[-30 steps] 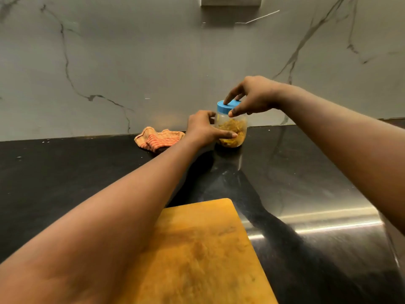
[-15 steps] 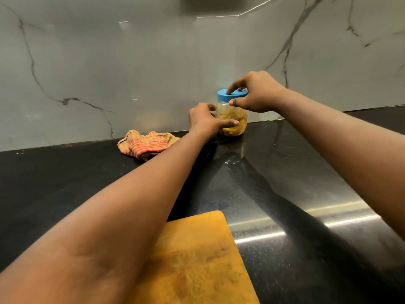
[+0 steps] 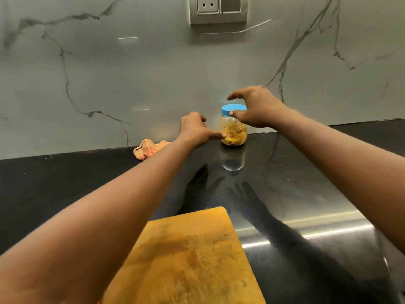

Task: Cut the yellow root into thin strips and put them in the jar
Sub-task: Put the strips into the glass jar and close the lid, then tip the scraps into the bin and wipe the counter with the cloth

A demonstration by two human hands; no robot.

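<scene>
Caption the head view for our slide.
Yellow root strips in a clear blue-lidded jar on black counter; left hand touches it, right hand spread above.

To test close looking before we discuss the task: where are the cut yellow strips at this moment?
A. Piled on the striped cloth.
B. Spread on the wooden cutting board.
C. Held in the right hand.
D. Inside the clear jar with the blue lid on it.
D: the yellow strips show through the clear jar, and the blue lid sits on it.
</scene>
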